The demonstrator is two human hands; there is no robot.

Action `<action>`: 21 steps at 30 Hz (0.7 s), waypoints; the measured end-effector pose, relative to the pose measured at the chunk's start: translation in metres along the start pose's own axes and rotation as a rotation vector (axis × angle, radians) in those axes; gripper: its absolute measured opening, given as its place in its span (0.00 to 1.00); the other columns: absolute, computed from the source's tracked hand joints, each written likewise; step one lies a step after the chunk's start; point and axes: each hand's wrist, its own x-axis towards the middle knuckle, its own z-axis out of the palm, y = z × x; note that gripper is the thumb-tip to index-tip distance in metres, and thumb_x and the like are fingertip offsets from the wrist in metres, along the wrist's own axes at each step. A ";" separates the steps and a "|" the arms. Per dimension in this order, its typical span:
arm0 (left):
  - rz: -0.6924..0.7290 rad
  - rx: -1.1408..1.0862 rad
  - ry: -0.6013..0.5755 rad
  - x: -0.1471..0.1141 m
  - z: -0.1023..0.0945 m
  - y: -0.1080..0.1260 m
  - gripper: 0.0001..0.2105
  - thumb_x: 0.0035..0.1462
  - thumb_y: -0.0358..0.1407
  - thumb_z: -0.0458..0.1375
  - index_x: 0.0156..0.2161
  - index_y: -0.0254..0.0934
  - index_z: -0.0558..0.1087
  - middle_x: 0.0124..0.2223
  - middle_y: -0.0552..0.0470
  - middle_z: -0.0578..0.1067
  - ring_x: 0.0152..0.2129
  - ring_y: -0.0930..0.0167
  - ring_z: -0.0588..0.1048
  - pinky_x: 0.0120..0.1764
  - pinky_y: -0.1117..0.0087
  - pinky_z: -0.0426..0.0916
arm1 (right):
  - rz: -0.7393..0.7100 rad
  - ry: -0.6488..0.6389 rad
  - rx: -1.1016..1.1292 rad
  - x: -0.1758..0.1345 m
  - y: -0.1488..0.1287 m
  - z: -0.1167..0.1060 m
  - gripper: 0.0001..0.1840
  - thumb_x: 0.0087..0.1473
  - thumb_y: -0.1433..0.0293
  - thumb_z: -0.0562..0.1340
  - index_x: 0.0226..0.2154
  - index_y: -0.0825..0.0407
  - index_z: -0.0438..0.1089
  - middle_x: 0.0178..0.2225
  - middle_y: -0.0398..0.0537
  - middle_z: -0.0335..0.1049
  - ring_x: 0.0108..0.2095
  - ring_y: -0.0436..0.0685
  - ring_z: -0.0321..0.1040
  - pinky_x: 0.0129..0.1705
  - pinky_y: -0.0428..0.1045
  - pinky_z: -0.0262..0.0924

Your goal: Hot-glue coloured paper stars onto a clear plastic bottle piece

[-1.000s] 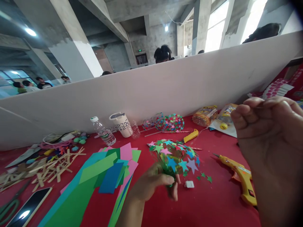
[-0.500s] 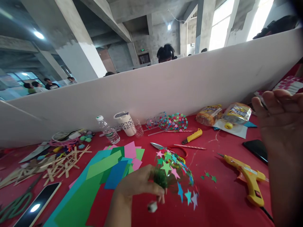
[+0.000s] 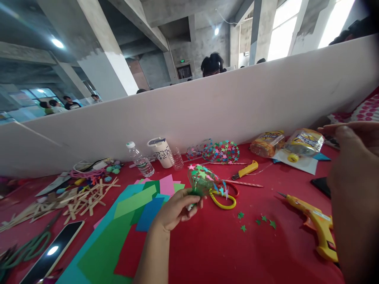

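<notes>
My left hand (image 3: 181, 209) is closed on the narrow end of a green-tinted clear plastic bottle piece (image 3: 201, 176), its wide part covered with colored stars. A small whitish bit shows by my fingers. The piece is held above the red table and partly hides scissors with red and yellow handles (image 3: 222, 204). At the right edge my right hand (image 3: 355, 157) is raised, fingers stretched out, and I see nothing in it. It is near a dark phone (image 3: 321, 185) and partly covers the yellow glue gun (image 3: 318, 225). Several loose green stars (image 3: 258, 221) lie between my hands.
Colored paper sheets (image 3: 103, 240), wooden sticks (image 3: 89, 199), green-handled scissors (image 3: 32, 244) and a phone (image 3: 53, 252) lie left. Behind stand a water bottle (image 3: 140, 159), a white cup (image 3: 160, 152) and star-covered plastic (image 3: 223, 152). A yellow cutter (image 3: 245, 169) and packaged bottles (image 3: 304, 142) are right, before a white partition (image 3: 189, 110).
My left hand has lifted and tilted the starred bottle piece away from me, uncovering the scissor handles and more loose stars. My right hand has turned edge-on. The view has shifted slightly.
</notes>
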 end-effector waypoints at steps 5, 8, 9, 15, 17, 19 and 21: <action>0.032 -0.176 0.070 0.009 -0.004 -0.006 0.07 0.53 0.34 0.59 0.29 0.30 0.72 0.26 0.51 0.72 0.14 0.82 0.60 0.14 0.78 0.43 | -0.020 -0.034 -0.273 0.000 0.002 0.001 0.07 0.51 0.67 0.61 0.34 0.51 0.72 0.36 0.57 0.75 0.39 0.63 0.71 0.39 0.56 0.57; 0.024 -0.312 0.058 0.011 -0.002 -0.006 0.07 0.53 0.35 0.58 0.32 0.30 0.71 0.25 0.55 0.67 0.14 0.82 0.57 0.14 0.79 0.42 | -0.007 -0.231 -0.319 -0.001 0.002 0.005 0.06 0.52 0.67 0.60 0.33 0.49 0.72 0.33 0.53 0.76 0.36 0.60 0.70 0.37 0.54 0.57; 0.022 -0.359 0.048 0.012 0.001 -0.005 0.07 0.54 0.35 0.58 0.33 0.30 0.71 0.25 0.56 0.66 0.14 0.82 0.56 0.14 0.79 0.43 | -0.005 -0.312 -0.314 -0.002 0.002 0.007 0.06 0.53 0.66 0.59 0.33 0.49 0.71 0.32 0.51 0.76 0.35 0.59 0.70 0.36 0.53 0.58; 0.058 -0.581 0.011 0.012 0.024 0.003 0.09 0.58 0.35 0.54 0.38 0.29 0.71 0.27 0.54 0.64 0.19 0.79 0.60 0.18 0.79 0.53 | -0.071 -0.652 -0.325 -0.022 0.002 0.030 0.05 0.51 0.65 0.60 0.31 0.47 0.70 0.26 0.45 0.71 0.25 0.56 0.65 0.29 0.50 0.54; 0.066 -0.623 0.003 0.010 0.030 0.005 0.09 0.59 0.34 0.52 0.37 0.29 0.72 0.28 0.52 0.66 0.20 0.78 0.62 0.19 0.79 0.55 | -0.101 -0.716 -0.328 -0.032 -0.001 0.037 0.05 0.49 0.67 0.60 0.31 0.48 0.70 0.27 0.46 0.71 0.25 0.56 0.64 0.29 0.50 0.54; 0.063 -0.656 -0.010 0.008 0.036 0.007 0.10 0.60 0.33 0.51 0.35 0.29 0.72 0.29 0.51 0.66 0.20 0.78 0.62 0.19 0.79 0.55 | -0.127 -0.758 -0.301 -0.044 -0.010 0.044 0.07 0.49 0.68 0.59 0.34 0.49 0.70 0.32 0.48 0.72 0.27 0.57 0.65 0.30 0.51 0.55; 0.058 -0.685 -0.025 0.006 0.040 0.008 0.11 0.61 0.32 0.50 0.33 0.29 0.72 0.29 0.50 0.67 0.21 0.77 0.63 0.19 0.79 0.56 | -0.144 -0.816 -0.244 -0.058 -0.022 0.049 0.08 0.52 0.67 0.57 0.35 0.50 0.70 0.33 0.48 0.71 0.27 0.56 0.66 0.32 0.50 0.58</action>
